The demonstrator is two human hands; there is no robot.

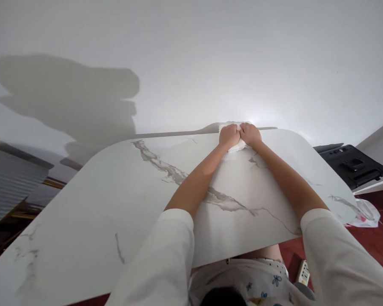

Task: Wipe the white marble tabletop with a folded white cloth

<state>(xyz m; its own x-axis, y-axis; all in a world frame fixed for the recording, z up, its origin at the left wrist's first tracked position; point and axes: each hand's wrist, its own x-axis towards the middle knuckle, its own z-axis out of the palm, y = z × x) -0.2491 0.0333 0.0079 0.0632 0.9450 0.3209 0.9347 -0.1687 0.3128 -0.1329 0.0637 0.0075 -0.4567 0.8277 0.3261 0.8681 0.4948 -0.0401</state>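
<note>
Both arms reach out across a white marble-patterned table [92, 204] to its far edge by the wall. Under my hands lies a white cloth [238, 147], bunched and pressed against the tabletop; it could also be a paper towel. My left hand [230, 136] has its fingers curled down over the cloth's left part. Close beside it, almost touching, my right hand [250, 134] is closed over the right part. The fingertips of both hands are mostly hidden.
A pale wall [191, 63] rises right behind the table. To the right are a black case [354, 163] and a plastic bag [367, 212]. A power strip [303, 273] rests on the red floor [373, 250]. At the left stands a grey ridged object [15, 182].
</note>
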